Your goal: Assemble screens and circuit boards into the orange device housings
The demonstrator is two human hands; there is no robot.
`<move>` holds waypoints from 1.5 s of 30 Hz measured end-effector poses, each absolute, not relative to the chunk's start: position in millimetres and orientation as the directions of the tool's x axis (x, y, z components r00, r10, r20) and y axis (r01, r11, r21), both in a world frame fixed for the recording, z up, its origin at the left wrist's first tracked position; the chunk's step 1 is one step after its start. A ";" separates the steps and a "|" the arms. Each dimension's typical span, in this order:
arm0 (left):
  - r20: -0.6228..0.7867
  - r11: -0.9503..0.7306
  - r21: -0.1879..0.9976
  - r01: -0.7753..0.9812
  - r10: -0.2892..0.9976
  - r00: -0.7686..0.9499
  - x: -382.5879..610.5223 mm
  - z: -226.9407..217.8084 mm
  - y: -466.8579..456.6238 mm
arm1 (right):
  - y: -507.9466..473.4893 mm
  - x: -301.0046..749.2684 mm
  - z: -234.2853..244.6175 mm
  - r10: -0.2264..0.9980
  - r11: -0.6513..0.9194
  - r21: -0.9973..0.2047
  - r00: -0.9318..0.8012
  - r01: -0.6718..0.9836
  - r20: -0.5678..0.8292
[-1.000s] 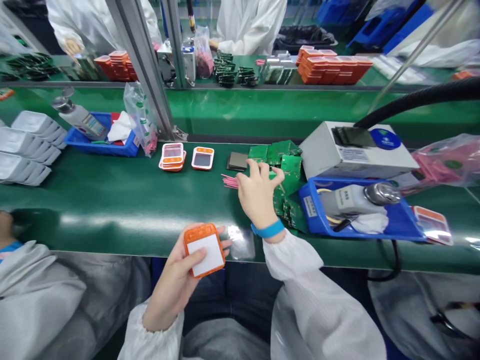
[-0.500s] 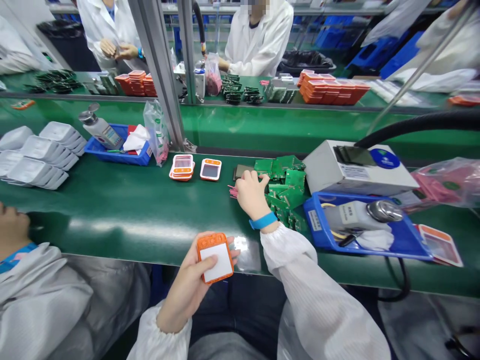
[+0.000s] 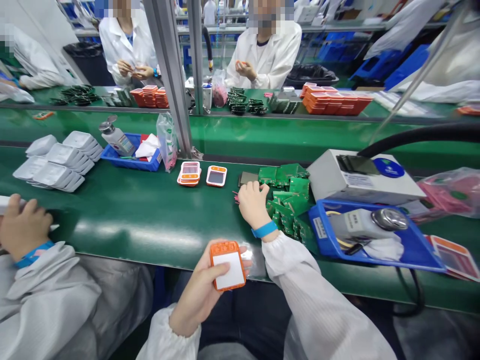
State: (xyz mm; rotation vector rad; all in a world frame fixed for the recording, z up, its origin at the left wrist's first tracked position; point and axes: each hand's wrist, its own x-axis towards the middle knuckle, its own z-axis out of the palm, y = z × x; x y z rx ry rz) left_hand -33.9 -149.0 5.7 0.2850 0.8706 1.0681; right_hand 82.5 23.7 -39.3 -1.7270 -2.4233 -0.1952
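Note:
My left hand (image 3: pixel 200 292) grips an orange-framed case with a white panel (image 3: pixel 228 265) just in front of the green belt's near edge. My right hand (image 3: pixel 254 204), a blue band on its wrist, rests on the belt with its fingers curled down at the left side of a heap of green circuit boards (image 3: pixel 288 196). Whether those fingers hold anything is hidden. A dark square panel (image 3: pixel 248 178) and a few pink sticks (image 3: pixel 236 196) lie just beyond the fingertips. Two orange-and-white cases (image 3: pixel 202 174) sit further left.
A grey box (image 3: pixel 362 179) and a blue tray holding a metal-headed tool (image 3: pixel 375 231) stand right of the boards. Another blue tray with a bottle (image 3: pixel 129 147) and white trays (image 3: pixel 62 160) lie left. A co-worker's hand (image 3: pixel 22 227) is at the left edge; people work across the line.
My right hand has gone from spread fingers over the boards to curled fingers at the heap's left edge. The camera has tilted up; the case in my left hand stays held.

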 end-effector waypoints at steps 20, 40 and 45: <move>-0.483 0.542 0.516 -0.664 0.824 0.296 -21.6 16.0 -152.8 | -65.3 139.8 2.6 0.917 0.379 -0.858 -0.267 0.347 0.297; -0.484 0.638 0.498 -0.587 0.767 0.422 -0.4 38.2 -166.7 | -137.4 165.0 48.8 0.707 0.702 -0.406 -0.504 0.585 0.497; -0.490 0.642 0.510 -0.572 0.764 0.420 1.2 40.7 -167.3 | -141.5 162.1 49.7 0.671 0.724 -0.301 -0.536 0.620 0.512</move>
